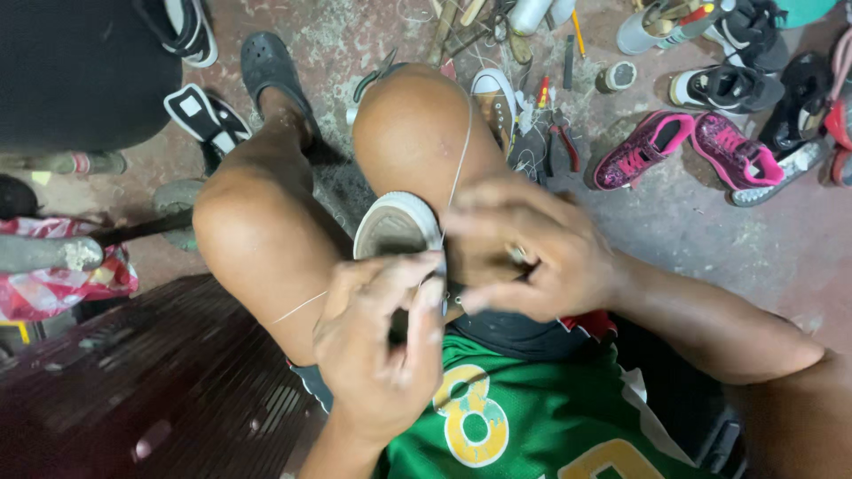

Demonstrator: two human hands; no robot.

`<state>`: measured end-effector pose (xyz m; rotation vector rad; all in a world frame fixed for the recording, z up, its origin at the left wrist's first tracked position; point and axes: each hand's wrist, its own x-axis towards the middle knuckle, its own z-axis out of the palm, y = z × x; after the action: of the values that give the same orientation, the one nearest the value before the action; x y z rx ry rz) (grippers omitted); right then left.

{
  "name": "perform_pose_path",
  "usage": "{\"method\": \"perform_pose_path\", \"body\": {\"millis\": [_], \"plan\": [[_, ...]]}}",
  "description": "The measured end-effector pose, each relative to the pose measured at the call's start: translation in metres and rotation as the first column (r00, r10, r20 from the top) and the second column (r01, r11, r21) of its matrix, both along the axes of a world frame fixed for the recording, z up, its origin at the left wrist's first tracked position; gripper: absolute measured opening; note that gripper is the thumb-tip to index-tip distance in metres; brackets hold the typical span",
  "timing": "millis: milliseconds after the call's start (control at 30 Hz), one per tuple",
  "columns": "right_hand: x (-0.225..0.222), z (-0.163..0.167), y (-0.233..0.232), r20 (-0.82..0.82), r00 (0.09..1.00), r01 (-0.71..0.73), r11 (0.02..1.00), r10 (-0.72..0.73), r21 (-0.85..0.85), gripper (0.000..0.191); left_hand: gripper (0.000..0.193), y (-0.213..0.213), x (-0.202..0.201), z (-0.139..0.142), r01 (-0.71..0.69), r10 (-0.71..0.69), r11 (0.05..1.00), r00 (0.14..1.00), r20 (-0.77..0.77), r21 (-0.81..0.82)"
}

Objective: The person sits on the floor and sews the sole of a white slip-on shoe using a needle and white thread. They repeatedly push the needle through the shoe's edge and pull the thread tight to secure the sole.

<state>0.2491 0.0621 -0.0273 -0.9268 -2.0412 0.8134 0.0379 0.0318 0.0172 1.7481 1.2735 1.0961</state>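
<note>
Between the knees, a white-soled shoe [397, 226] rests; left hand [377, 355] pinches a tool at its edge, right hand [524, 253] curls around taut thread [460, 151], which might snap or cut skin.

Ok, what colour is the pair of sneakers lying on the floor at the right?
Bright pink sneakers, glittery, with white soles; the head view shows them clearly.
</note>
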Motion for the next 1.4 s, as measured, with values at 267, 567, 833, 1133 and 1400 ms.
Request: {"method": "perform_pose_path", "body": {"millis": [267, 567, 833, 1133, 1400], "plan": [[0.029, 0.008, 0.000, 0.094, 0.995, 0.021, 0.863, 0.030, -0.505, 0.007, 0.052, 0.006, -0.001, 0.011, 0.142, -0.141, 0.951, 0.990, 0.025, -0.276], [0.001, 0.009, -0.010, 0.157, 0.988, 0.038, 0.971, 0.000, -0.236, 0.009, 0.086, -0.007, 0.012, -0.007, 0.126, -0.148, 0.982, 0.976, -0.162, -0.141], [0.142, -0.039, 0.029, 0.664, 0.600, 0.246, 0.893, -0.446, 0.378, 0.008, 0.091, -0.013, 0.009, -0.015, 0.067, -0.090, 0.981, 0.989, -0.120, -0.183], [0.203, -0.063, 0.008, 0.442, 0.662, 0.736, 0.637, -0.605, -0.231, 0.021, 0.094, -0.008, 0.010, -0.011, 0.072, -0.077, 0.976, 0.997, -0.021, -0.205], [0.032, -0.016, -0.034, 0.374, 0.919, 0.157, 0.986, -0.123, -0.062, 0.039, 0.098, -0.004, 0.011, -0.008, 0.076, -0.065, 0.964, 0.997, 0.051, -0.255]]}}
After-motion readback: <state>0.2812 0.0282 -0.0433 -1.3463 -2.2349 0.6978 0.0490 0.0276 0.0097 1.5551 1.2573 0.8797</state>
